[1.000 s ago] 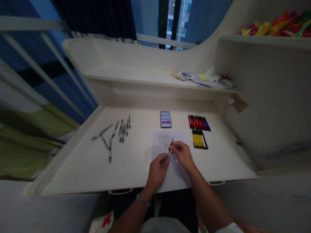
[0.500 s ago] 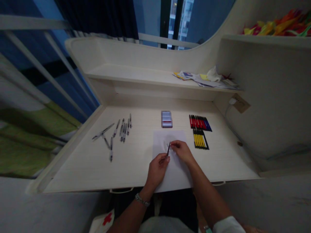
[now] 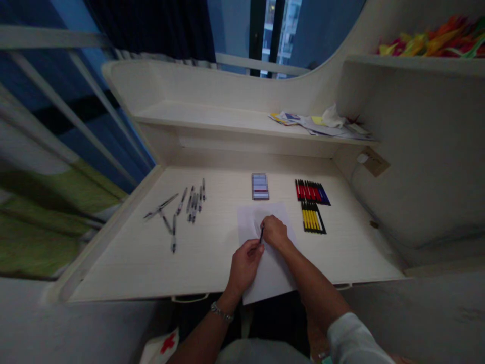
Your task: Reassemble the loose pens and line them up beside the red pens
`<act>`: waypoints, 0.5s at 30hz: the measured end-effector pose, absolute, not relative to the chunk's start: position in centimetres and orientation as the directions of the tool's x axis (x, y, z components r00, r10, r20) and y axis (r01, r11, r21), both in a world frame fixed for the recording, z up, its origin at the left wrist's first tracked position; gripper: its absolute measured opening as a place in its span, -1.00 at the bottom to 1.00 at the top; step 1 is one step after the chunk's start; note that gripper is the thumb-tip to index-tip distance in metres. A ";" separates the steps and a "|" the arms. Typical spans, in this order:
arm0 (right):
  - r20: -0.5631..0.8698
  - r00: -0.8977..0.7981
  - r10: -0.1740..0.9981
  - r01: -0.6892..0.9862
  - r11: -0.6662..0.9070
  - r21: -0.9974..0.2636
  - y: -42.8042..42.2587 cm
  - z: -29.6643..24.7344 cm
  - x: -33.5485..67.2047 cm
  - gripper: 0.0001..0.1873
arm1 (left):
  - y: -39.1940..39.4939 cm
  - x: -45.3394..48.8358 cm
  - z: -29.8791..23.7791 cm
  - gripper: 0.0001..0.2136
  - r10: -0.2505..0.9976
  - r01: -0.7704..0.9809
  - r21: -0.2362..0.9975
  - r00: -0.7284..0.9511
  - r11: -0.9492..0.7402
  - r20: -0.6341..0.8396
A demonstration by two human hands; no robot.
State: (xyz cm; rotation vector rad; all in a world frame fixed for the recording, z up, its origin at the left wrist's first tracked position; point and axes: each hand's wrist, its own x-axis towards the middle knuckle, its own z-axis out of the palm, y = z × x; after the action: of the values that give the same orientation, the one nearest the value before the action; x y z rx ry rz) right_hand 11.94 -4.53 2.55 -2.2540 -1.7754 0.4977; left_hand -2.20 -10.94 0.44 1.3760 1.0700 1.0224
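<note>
Both my hands meet over a white sheet of paper (image 3: 265, 273) at the front middle of the desk. My left hand (image 3: 245, 263) is closed in a pinch on the lower end of a thin dark pen (image 3: 261, 234). My right hand (image 3: 276, 232) is closed too, its fingers curled over the pen's upper end. A metal bracelet sits on my left wrist. The pen's tip is hidden by my fingers.
Several clear pens (image 3: 189, 202) lie scattered at the left of the white desk (image 3: 151, 263). Rows of red, blue and yellow pens (image 3: 311, 205) lie at the right. A small striped box (image 3: 259, 186) sits behind the paper. Loose papers (image 3: 322, 125) rest on the shelf.
My right hand has moved left and down over the pen, which now points less upward and shows less. The paper has shifted a little toward the desk's front edge.
</note>
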 end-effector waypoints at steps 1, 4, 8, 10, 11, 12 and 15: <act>-0.116 0.212 0.970 0.867 -0.242 -0.436 -4.5 2.4 12.1 -0.80 | -11.0 -2.2 0.5 -0.75 0.973 0.061 0.998 0.231 -0.033 0.019; -0.068 0.226 0.972 0.636 -0.200 -0.745 -4.7 2.3 13.0 -0.81 | -11.0 -2.3 0.6 -0.77 0.969 0.058 0.998 0.248 -0.030 0.015; -0.087 0.252 0.964 0.089 -0.113 -0.990 -5.9 3.5 14.0 -0.69 | -11.0 -2.1 0.6 -0.78 0.965 0.065 0.998 0.261 -0.027 0.009; -0.123 0.276 0.953 -0.077 -0.106 -0.991 -6.6 4.4 14.2 -0.64 | -11.1 -1.9 0.5 -0.78 0.966 0.065 0.998 0.259 -0.026 0.009; -0.138 0.286 0.948 -0.127 -0.105 -0.986 -6.9 4.9 14.2 -0.63 | -11.2 -1.8 0.5 -0.78 0.965 0.065 0.997 0.260 -0.028 0.010; -0.149 0.292 0.945 -0.162 -0.105 -0.981 -7.2 5.3 14.2 -0.63 | -11.2 -1.8 0.5 -0.78 0.964 0.067 0.997 0.265 -0.030 0.011; -0.152 0.290 0.945 -0.204 -0.094 -0.974 -7.6 6.1 14.1 -0.63 | -11.3 -1.6 0.7 -0.78 0.962 0.080 0.996 0.272 -0.039 0.016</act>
State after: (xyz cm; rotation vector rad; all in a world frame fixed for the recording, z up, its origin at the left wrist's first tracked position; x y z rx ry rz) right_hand 14.10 -7.57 6.10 -1.2882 -0.7831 1.1492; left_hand -1.64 -11.34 0.65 1.4082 1.0491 0.9816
